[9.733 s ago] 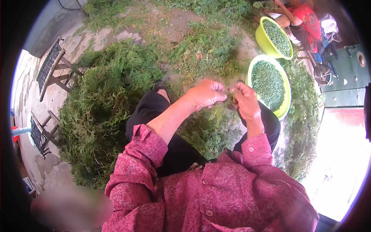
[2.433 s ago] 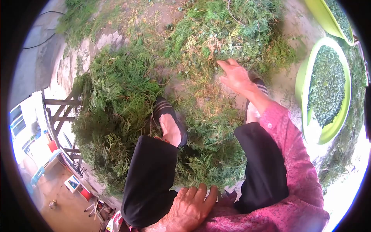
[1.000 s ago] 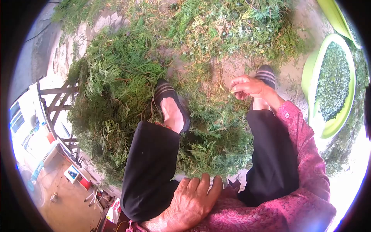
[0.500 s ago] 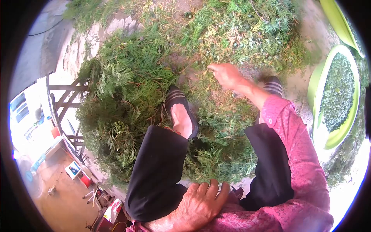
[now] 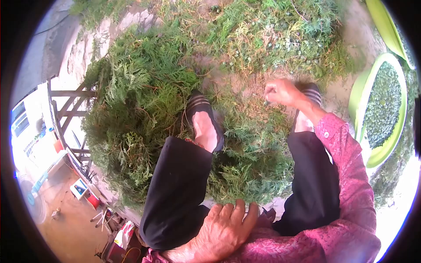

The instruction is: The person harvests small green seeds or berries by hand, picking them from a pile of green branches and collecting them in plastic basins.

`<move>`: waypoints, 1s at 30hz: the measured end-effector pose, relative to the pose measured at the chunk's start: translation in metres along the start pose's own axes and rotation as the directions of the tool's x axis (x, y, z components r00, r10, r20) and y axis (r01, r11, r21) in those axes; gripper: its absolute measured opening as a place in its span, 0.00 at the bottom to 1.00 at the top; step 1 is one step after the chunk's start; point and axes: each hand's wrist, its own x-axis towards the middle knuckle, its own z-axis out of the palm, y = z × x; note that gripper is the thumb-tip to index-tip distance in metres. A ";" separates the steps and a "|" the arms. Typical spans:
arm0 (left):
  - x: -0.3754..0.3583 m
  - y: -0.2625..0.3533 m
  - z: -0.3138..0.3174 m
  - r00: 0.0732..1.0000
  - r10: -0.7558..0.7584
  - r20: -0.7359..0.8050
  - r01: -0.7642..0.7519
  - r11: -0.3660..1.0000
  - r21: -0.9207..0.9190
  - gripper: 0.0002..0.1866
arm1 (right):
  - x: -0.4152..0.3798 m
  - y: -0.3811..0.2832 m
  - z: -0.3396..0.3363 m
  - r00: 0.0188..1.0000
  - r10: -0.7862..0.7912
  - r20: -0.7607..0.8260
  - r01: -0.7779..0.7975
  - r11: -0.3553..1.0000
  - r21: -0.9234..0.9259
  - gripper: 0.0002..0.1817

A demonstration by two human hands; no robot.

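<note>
Head view: the right hand (image 5: pixel 283 92) is curled nearly closed over the thin greenery (image 5: pixel 258 109) on the ground between the 2 shoes, fingertips pinched; whether anything sits in them I cannot tell. The left hand (image 5: pixel 223 230) lies flat and spread on the left thigh, holding nothing. Picking here probably goes best with small fingertip pinches at the stem, keeping loose bits out of the palm. A deep pile of cut branches (image 5: pixel 131 114) crowds the left shoe (image 5: pixel 202 118). A green basin (image 5: pixel 357 101) of picked bits sits by the right leg, near enough to reach.
</note>
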 end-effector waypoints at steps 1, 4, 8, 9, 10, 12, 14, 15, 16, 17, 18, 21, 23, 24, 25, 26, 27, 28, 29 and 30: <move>0.000 -0.001 0.000 1.000 -0.002 -0.006 0.002 1.000 0.002 0.19 | -0.006 0.002 0.007 0.998 -0.059 0.022 0.060 0.997 -0.040 0.12; 0.000 -0.002 0.000 1.000 0.002 0.031 -0.001 1.000 -0.009 0.19 | -0.017 0.001 0.030 0.999 -0.045 -0.013 0.044 0.995 -0.092 0.09; 0.002 -0.001 0.000 0.999 0.009 0.042 -0.009 1.000 0.001 0.19 | -0.016 -0.002 0.039 0.988 -0.131 -0.081 0.108 0.964 -0.242 0.09; 0.002 -0.001 0.000 0.999 0.009 0.035 -0.010 1.000 0.014 0.19 | -0.015 -0.002 0.039 0.990 -0.122 -0.068 0.099 0.956 -0.276 0.09; 0.002 -0.001 0.000 1.000 0.009 0.027 -0.010 1.000 0.026 0.19 | -0.014 0.000 0.038 0.990 -0.125 -0.066 0.102 0.956 -0.277 0.09; 0.002 -0.001 0.001 1.000 0.008 0.015 -0.009 1.000 0.029 0.19 | -0.011 0.004 0.034 0.996 -0.091 0.005 0.090 0.995 0.030 0.12; 0.002 -0.001 0.002 1.000 0.011 0.006 -0.011 0.999 0.034 0.18 | -0.015 -0.002 0.023 0.986 0.073 0.147 -0.115 0.946 0.303 0.12; 0.002 -0.001 0.002 1.000 0.011 0.007 -0.011 0.999 0.033 0.18 | -0.016 -0.008 0.015 0.929 0.186 0.321 -0.336 0.787 0.518 0.11; 0.002 -0.001 0.002 1.000 0.013 0.008 -0.013 0.999 0.032 0.19 | -0.016 -0.014 0.010 0.929 0.188 0.320 -0.337 0.786 0.518 0.11; 0.003 0.000 0.003 1.000 0.017 0.010 -0.017 0.999 0.031 0.19 | -0.013 -0.022 0.006 0.924 0.193 0.332 -0.341 0.807 0.483 0.10; 0.003 0.000 0.004 1.000 0.019 0.004 -0.019 0.999 0.028 0.19 | -0.010 -0.027 0.005 0.918 0.198 0.344 -0.345 0.825 0.447 0.09; 0.004 0.001 0.004 1.000 0.021 0.004 -0.021 0.999 0.026 0.19 | 0.013 -0.032 0.027 0.987 -0.032 0.158 -0.005 0.973 0.229 0.06; 0.005 -0.002 0.003 1.000 0.022 0.007 -0.023 0.999 0.026 0.19 | 0.020 -0.044 0.032 0.979 -0.076 0.189 0.045 0.986 0.162 0.05; 0.006 -0.006 0.003 0.998 0.064 0.007 -0.064 0.997 0.040 0.19 | 0.023 -0.039 0.042 0.973 -0.167 0.159 0.173 0.985 -0.027 0.07; 0.007 -0.008 0.002 0.994 0.105 0.007 -0.106 0.993 0.054 0.20 | 0.025 -0.032 0.052 0.955 -0.259 0.147 0.287 0.933 -0.218 0.09; 0.007 -0.008 0.002 0.994 0.107 0.008 -0.107 0.993 0.056 0.20 | 0.023 -0.024 0.063 0.958 -0.268 0.102 0.286 0.909 -0.303 0.10; 0.007 -0.008 0.002 0.995 0.104 0.010 -0.104 0.993 0.048 0.20 | 0.022 -0.022 0.061 0.958 -0.268 0.099 0.285 0.909 -0.304 0.10; 0.007 -0.008 0.002 0.995 0.101 0.011 -0.101 0.994 0.039 0.20 | 0.020 -0.021 0.059 0.962 -0.232 0.141 0.255 0.950 -0.181 0.09; 0.006 -0.005 0.003 0.995 0.102 0.011 -0.102 0.994 0.038 0.20 | 0.018 -0.020 0.055 0.961 -0.200 0.189 0.214 0.975 -0.057 0.09; 0.005 -0.001 0.003 0.998 0.059 0.014 -0.059 0.998 0.031 0.19 | 0.013 -0.021 0.046 0.962 -0.198 0.190 0.212 0.976 -0.057 0.09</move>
